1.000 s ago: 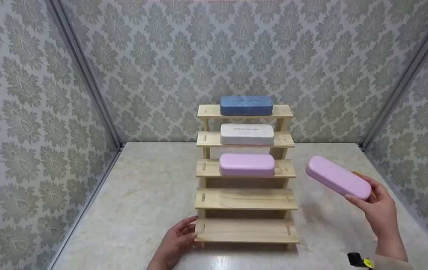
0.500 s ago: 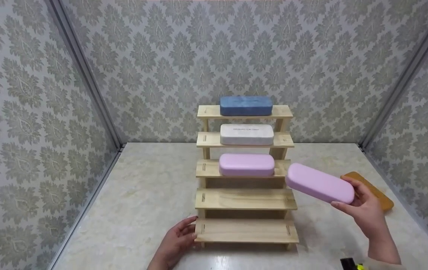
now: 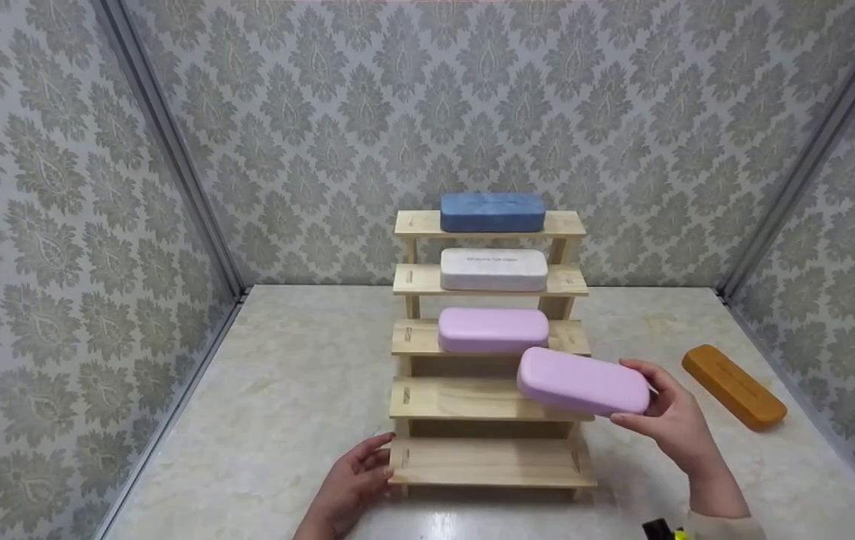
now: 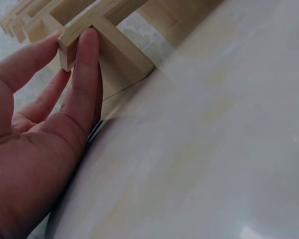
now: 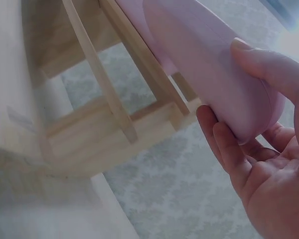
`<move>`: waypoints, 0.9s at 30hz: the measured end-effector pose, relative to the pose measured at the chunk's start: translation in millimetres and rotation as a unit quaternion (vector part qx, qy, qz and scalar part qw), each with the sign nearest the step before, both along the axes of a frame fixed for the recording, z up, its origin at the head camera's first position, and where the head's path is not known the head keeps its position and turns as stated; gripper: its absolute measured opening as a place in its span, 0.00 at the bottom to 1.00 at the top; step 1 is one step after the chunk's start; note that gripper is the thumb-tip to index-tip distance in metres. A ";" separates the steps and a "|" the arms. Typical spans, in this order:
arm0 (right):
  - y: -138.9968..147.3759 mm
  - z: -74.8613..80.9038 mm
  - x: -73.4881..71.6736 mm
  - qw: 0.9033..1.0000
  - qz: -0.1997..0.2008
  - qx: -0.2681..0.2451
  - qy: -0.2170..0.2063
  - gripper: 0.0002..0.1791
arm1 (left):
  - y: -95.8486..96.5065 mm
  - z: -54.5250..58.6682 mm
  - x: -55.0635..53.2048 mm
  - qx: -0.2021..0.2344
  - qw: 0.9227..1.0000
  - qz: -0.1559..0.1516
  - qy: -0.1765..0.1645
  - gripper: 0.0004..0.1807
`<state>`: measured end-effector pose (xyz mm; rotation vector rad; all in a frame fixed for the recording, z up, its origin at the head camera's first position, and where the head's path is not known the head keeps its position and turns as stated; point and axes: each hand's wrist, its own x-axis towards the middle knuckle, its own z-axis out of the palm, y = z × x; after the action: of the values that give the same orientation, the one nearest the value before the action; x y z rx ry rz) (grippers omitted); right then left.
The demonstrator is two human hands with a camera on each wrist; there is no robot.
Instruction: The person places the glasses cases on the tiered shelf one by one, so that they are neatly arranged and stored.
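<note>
Right hand [image 3: 671, 420] gripped a pink case [image 3: 583, 382] by its right-hand end, thumb on top, fingers curled beneath; the right wrist view showed the fingers [image 5: 229, 149] wrapped under the rounded end. The case hung tilted, its left end just over the right part of the fourth step [image 3: 465, 399] of the wooden rack [image 3: 491, 465], counting from the top. Could not tell whether it touched the board.

Left hand [image 3: 349, 487] lay at the rack's 7 o'clock corner, fingers straight and relaxed, fingertips [image 4: 87, 45] pressed against the end of the bottom step, holding nothing.

On the rack: blue case [image 3: 492, 211] on the top step, white case [image 3: 493, 269] on the second, another pink case [image 3: 493, 329] on the third. Bottom step bare. An orange case [image 3: 733, 386] lay on the table [image 3: 262, 390] at 3 o'clock from the rack, well apart.

Risks, as judged:
- Grip sat at one end only, so the far end could dip and knock the step's front edge, jolting the rack.
- The held case stood right of centre; let go there, it might overhang the right end and tip off.
- Steps looked shallow; a case set down tilted could slide forward onto the bottom step.
- Left hand only rested against the corner; a hard bump might shift the rack and unsettle the three cases above.
</note>
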<state>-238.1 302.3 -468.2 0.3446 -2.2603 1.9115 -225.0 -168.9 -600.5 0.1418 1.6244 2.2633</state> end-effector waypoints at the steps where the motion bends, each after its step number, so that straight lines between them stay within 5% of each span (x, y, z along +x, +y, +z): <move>1: -3.5 -0.3 -1.2 1.000 0.002 0.005 -0.002 0.42 | 0.1 -0.3 -0.1 0.000 1.000 0.001 0.000 0.38; 27: -82.1 -16.0 -36.3 0.996 0.059 0.054 -0.036 0.43 | -0.3 1.9 0.0 -0.018 1.000 0.009 -0.011 0.38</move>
<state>-274.4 220.2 -484.1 0.4409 -2.4477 1.8889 -225.0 -169.2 -598.5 0.0944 1.6597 2.2393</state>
